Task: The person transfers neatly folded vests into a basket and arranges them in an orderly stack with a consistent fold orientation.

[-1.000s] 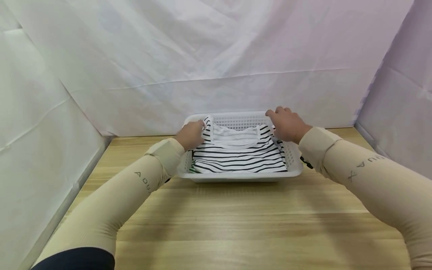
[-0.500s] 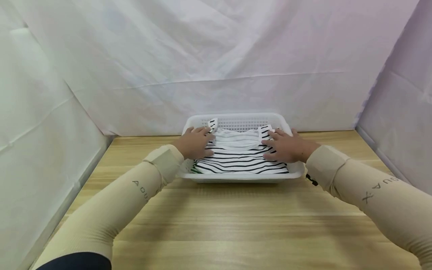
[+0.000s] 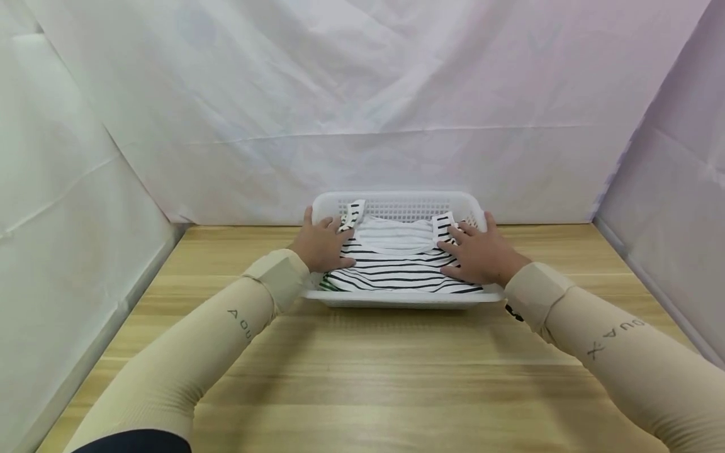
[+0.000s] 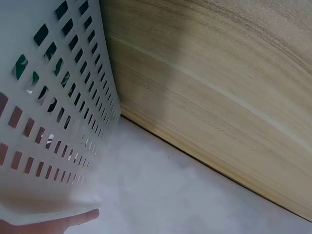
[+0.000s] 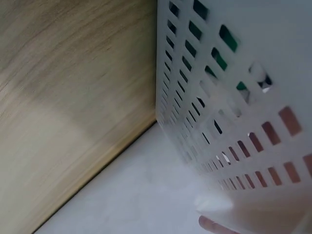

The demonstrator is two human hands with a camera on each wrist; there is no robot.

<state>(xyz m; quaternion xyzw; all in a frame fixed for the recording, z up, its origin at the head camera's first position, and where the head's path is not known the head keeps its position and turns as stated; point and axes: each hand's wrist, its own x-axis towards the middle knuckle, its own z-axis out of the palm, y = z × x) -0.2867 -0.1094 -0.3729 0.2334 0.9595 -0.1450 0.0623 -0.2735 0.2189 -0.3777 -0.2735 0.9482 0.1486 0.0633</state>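
Note:
A black-and-white striped top lies folded, neckline toward the back, inside a white plastic basket. My left hand rests with spread fingers on the top's left side, one finger over the basket's left rim. Mirroring it, my right hand lies on the top's right side, fingers spread, one finger at the right rim. Through the slots of the basket wall in the left wrist view, parts of the hand and green-and-dark fabric show. A fingertip pokes out past the rim in the right wrist view.
The basket stands on a wood-grain table, close to its back edge. Behind it hangs a white cloth backdrop. Pale sheeting closes off the left and right sides. Some green patterned fabric peeks out under the striped top.
Both hands have gone from holding the top's shoulders to lying spread on its sides. The neckline has settled lower in the basket. Over the last half second the hands have shifted only slightly.

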